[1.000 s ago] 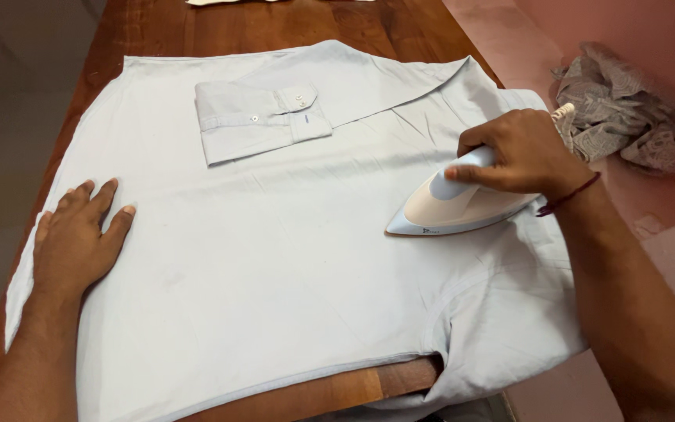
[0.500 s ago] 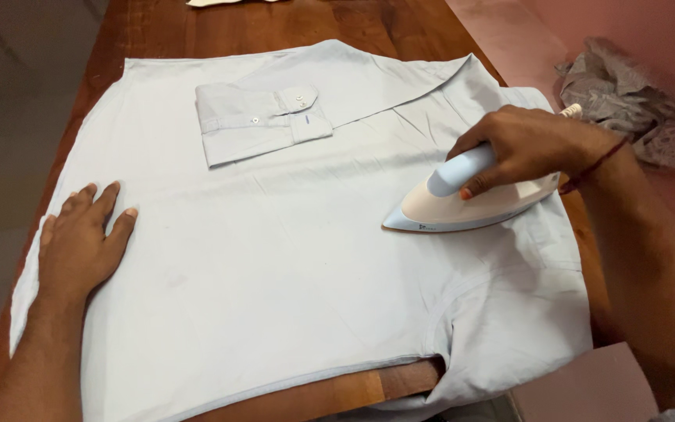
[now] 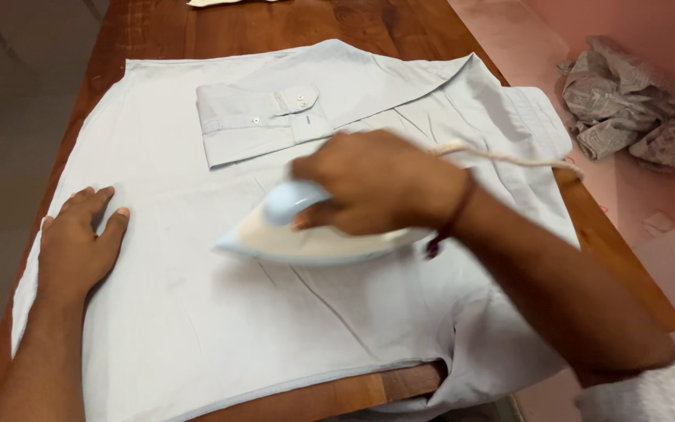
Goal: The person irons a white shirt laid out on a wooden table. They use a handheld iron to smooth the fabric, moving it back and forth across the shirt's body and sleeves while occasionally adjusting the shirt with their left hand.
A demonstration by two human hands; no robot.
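A pale blue shirt lies spread flat over a wooden table, one sleeve with a buttoned cuff folded across its upper part. My right hand grips the light blue handle of a white clothes iron, which rests on the middle of the shirt, nose pointing left. The iron's braided cord trails off to the right. My left hand lies flat, fingers apart, on the shirt's left edge.
A crumpled grey patterned cloth lies on the pink surface to the right of the table. The table's front edge shows below the shirt hem. A bit of white fabric pokes in at the far edge.
My right hand has slid the iron from the shirt's right side leftward to its middle. The left hand has stayed in place on the left edge.
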